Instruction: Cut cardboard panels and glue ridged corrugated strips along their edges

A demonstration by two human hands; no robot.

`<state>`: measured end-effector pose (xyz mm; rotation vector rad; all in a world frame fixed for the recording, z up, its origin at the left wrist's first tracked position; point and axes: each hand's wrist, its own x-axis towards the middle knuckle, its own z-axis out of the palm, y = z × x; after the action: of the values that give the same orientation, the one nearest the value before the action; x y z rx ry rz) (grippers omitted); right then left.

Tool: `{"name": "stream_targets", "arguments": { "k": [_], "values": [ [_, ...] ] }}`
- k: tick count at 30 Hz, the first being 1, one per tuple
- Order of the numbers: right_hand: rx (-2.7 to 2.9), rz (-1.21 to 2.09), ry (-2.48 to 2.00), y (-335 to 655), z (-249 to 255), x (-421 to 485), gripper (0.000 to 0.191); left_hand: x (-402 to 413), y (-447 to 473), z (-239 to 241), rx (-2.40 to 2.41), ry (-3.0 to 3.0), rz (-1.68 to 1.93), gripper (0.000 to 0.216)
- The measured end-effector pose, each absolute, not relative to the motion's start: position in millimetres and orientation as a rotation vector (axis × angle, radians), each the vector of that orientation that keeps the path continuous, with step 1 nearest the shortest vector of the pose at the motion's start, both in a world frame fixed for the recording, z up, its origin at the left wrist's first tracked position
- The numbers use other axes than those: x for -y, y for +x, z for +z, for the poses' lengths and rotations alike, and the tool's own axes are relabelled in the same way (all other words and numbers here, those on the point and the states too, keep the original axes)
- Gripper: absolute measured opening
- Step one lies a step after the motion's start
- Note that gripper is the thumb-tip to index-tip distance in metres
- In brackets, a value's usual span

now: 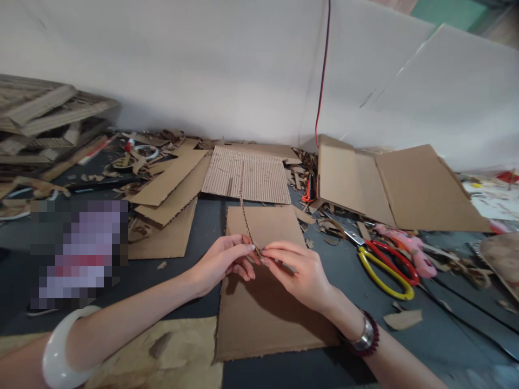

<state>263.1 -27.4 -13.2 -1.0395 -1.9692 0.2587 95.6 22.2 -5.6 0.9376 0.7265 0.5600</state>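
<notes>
My left hand (pixel 227 259) and my right hand (pixel 298 273) meet over a flat brown cardboard sheet (pixel 263 319) on the dark table. Both pinch the near end of a thin corrugated cardboard strip (pixel 245 216), which rises and runs away from me toward a ribbed corrugated sheet (pixel 247 175). The fingertips of both hands are pressed together around the strip. A white bangle sits on my left wrist, and a metal and dark-red beaded band on my right wrist.
Scissors with red and yellow handles (pixel 385 265) and a pink glue gun (pixel 409 248) lie to the right. Folded cardboard (pixel 405 186) leans at back right, stacked sheets (pixel 170 194) at left, a cardboard frame pile (pixel 44 124) far left. Scraps litter the table.
</notes>
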Motion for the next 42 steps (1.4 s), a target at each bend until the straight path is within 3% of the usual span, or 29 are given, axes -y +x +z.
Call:
{"name": "stream_targets", "arguments": {
  "k": [16,25,42],
  "values": [
    [1.948,0.280,-1.043,259.8,-14.0,29.5,0.013,-22.6,94.7,-6.6,-0.708,0.944,0.546,0.017],
    [2.058,0.106,-1.093,258.5,-18.1,29.9,0.012,-22.8,95.2,-5.3,-0.717,0.951,0.547,0.018],
    [2.124,0.284,-1.117,258.4,-11.1,31.5,0.015,-20.8,97.3,-6.2,-0.791,1.148,0.501,0.032]
  ]
}}
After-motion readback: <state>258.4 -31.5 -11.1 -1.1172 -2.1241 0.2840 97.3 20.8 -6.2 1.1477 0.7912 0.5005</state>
